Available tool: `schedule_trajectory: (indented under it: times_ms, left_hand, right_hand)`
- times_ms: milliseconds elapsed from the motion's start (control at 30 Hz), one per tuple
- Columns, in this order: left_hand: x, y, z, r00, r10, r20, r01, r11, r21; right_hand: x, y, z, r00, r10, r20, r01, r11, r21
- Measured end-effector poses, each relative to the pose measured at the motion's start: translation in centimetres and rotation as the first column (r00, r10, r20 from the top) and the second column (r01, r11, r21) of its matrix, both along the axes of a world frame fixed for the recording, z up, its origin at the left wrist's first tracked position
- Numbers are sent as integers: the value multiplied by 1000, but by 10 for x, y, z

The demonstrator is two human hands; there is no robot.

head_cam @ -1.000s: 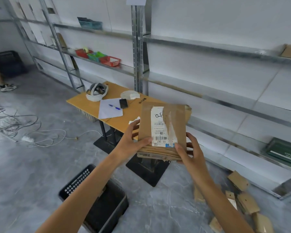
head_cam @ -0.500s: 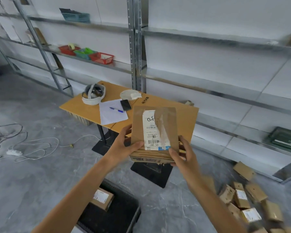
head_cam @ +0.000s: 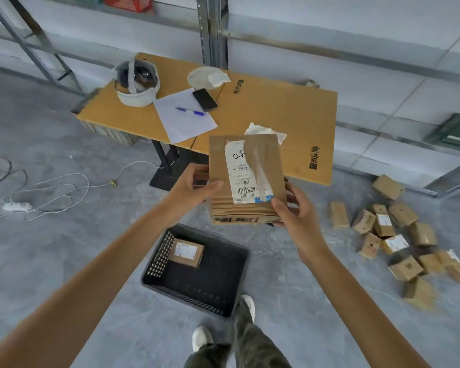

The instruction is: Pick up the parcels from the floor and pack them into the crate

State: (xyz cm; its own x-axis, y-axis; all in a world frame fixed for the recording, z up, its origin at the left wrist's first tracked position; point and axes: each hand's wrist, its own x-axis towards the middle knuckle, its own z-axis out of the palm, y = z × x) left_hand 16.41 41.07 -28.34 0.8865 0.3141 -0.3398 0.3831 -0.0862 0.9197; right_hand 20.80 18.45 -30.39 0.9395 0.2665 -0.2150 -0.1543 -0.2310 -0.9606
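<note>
Both hands hold one flat brown parcel [head_cam: 246,179] in the air, over the far rim of the black crate [head_cam: 158,254] and in front of the near edge of the tabletop [head_cam: 276,110]. The left hand [head_cam: 194,191] grips the parcel's left side, with the thumb on the top face and the other fingers [head_cam: 197,172] wrapped behind. The right hand [head_cam: 295,211] grips the lower right corner, its fingers [head_cam: 280,207] curled round the cardboard too. The top face carries a white shipping label with a barcode (a strip of clear tape crosses part of it).

The crate stands on the grey floor [head_cam: 64,248] just ahead of the person's shoes [head_cam: 202,338]. A smaller labelled parcel [head_cam: 187,252] lies in its far left corner. More parcels [head_cam: 391,235] lie scattered in a pile on the floor to the right, well apart from the crate.

On the tabletop are a sheet of paper [head_cam: 186,126] with a blue pen [head_cam: 189,111] on it, a dark phone [head_cam: 204,100] at the sheet's far corner, and a white headset [head_cam: 136,83].
</note>
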Motion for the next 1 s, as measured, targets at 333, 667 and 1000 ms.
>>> schedule_trajectory:
  times_ms: [333,667,1000]
  left_hand:
    - [15,51,-110,976,62,-209,-100,980,-174]
    - [-16,110,-280,961,34,-276,-132,929,-345]
    - [-97,84,-565,695,241,-678,-532,806,-259]
  right_hand:
    - [16,44,-96,988,57,-143,-73,992,-107]
    - [-43,119,-258,919,-243,-309,197,965,-173]
    - [-113,164,-538,614,-477,-630,321,879,-352]
